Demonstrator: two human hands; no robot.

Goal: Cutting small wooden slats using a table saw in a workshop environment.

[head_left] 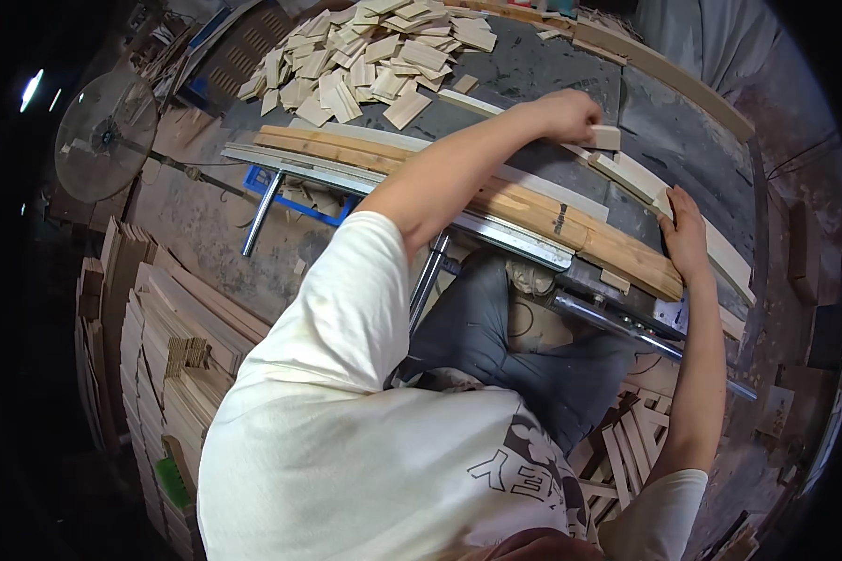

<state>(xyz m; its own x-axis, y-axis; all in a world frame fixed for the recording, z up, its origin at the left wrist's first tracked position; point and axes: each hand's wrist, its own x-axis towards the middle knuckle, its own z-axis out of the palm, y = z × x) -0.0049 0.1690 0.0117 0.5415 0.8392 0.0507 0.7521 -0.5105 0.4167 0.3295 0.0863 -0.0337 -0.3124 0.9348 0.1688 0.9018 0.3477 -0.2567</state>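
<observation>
My left hand (pixel 569 116) reaches across the dark table with its fingers curled down at a small pale wooden block (pixel 607 138). The fingertips are partly hidden, but they appear to hold the block's left end. Just nearer lies a narrow wooden strip (pixel 625 179), angled down to the right. My right hand (pixel 687 232) grips this strip's near end, thumb on one side and fingers on the other. Along the strip's far side runs a long pale wooden batten (pixel 728 260), passing beyond my right hand.
A large heap of thin wooden pieces (pixel 374 61) covers the table's far left. Thick wooden boards (pixel 533 210) and a metal rail (pixel 510 241) line its near edge. Stacked planks (pixel 173 355) and a fan (pixel 106 137) stand at left. A blue crate (pixel 295 198) sits below the table.
</observation>
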